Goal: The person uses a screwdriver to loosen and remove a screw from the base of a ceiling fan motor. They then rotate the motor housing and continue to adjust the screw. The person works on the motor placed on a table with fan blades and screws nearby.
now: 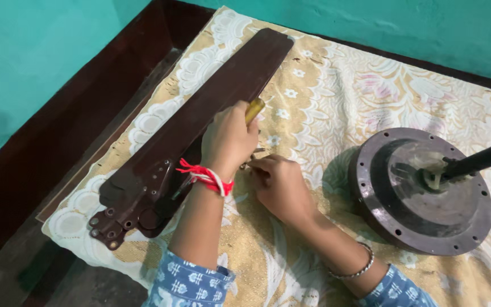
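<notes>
Several dark brown ceiling fan blades (pixel 200 113) lie stacked on the patterned yellow bedspread (pixel 336 91), just left of both hands, with the round fan motor housing (pixel 421 190) well to the right. The left hand (pixel 228 139) is clenched around a yellow-handled screwdriver (pixel 254 109), held upright beside the blades. The right hand (pixel 279 185) pinches something small at its fingertips; what it is cannot be told.
</notes>
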